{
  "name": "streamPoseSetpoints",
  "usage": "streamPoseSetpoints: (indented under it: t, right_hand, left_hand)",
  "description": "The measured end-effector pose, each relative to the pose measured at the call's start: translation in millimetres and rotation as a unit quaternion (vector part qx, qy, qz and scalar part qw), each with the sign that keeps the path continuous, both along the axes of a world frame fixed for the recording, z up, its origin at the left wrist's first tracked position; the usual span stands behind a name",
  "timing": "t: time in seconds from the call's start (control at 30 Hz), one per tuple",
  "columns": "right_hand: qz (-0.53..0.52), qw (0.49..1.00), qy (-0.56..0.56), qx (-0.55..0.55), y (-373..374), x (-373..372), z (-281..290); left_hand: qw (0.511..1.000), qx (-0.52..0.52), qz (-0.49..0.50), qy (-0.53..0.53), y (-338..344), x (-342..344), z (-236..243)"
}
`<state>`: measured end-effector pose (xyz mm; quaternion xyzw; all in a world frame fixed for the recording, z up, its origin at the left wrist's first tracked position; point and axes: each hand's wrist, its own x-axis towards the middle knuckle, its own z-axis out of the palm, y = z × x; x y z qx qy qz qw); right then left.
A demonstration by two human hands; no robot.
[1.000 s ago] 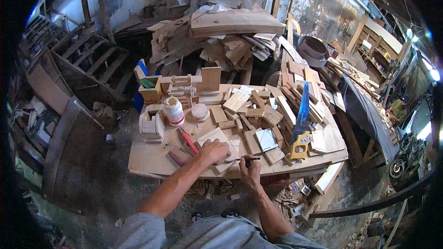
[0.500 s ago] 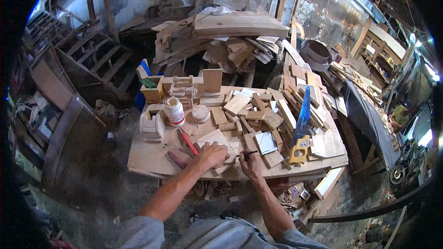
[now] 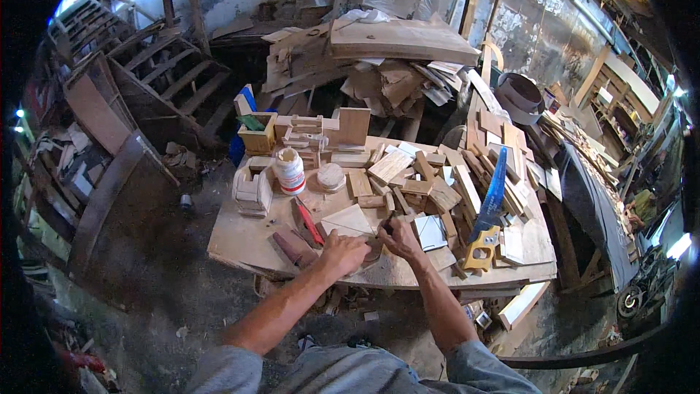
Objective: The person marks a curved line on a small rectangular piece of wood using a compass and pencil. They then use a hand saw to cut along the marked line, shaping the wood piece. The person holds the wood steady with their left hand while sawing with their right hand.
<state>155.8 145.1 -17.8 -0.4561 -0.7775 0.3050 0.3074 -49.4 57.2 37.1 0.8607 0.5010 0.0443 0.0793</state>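
1. The left hand (image 3: 346, 254) is over the tabletop (image 3: 239, 237), left of the middle of its near edge. Its fingers are bent and held together, touching a small wood piece (image 3: 374, 250); whether they pinch it or only press on it, I cannot tell.
2. The right hand (image 3: 401, 240) is just beside it, nearer the middle of the near edge. Its fingers are drawn in narrowly around a thin dark pen (image 3: 391, 217), which points up toward the far edge.
3. The small wood piece lies between the two hands, near the near edge, partly hidden by the left one.
4. A pale board (image 3: 348, 221) lies just beyond the left hand, with a dark line across it.
5. To the left of that board are a red tool (image 3: 310, 222) and a brown block (image 3: 294, 248), the block nearer the near edge.
6. Toward the left edge stand an open white jar (image 3: 290, 173), a round block (image 3: 331, 177) and a wooden model (image 3: 252, 191).
7. Loose wood blocks (image 3: 392, 166) are heaped from the middle toward the far edge.
8. Toward the right edge, a saw (image 3: 491, 208) rests on wood, yellow handle toward the near edge.
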Motion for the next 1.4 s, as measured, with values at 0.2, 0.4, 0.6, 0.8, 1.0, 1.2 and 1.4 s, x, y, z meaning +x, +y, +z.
streamPoseSetpoints:
  t: [0.2,0.4,0.6,0.8,1.0,1.2,1.4]
  right_hand:
    - [0.049,0.989,-0.126,0.056,12.5,-29.8,20.9]
    - [0.181,0.978,-0.102,0.016,41.9,-37.6,8.6]
    - [0.207,0.972,-0.106,0.025,47.1,-61.6,-9.8]
    - [0.217,0.955,-0.203,0.004,52.1,-61.8,5.3]
    - [0.125,0.991,-0.008,-0.050,33.5,-8.8,16.2]
    - [-0.011,0.996,0.055,-0.063,-20.2,18.7,0.4]
    - [-0.083,0.979,0.183,-0.033,-88.0,5.0,-9.5]
  left_hand:
    - [0.999,-0.027,0.022,0.025,-4.9,2.7,-6.1]
    - [0.997,0.032,0.054,0.036,-17.2,15.3,-12.8]
    - [0.996,-0.005,0.077,0.048,-29.0,14.9,-0.2]
    - [0.996,-0.002,0.078,0.042,-29.2,12.4,-12.7]
    - [0.998,-0.022,0.039,-0.031,-17.4,4.5,5.8]
    - [0.998,-0.061,-0.024,-0.016,9.7,-7.8,-4.9]
    - [0.983,-0.157,-0.092,0.018,51.4,-9.8,-3.6]
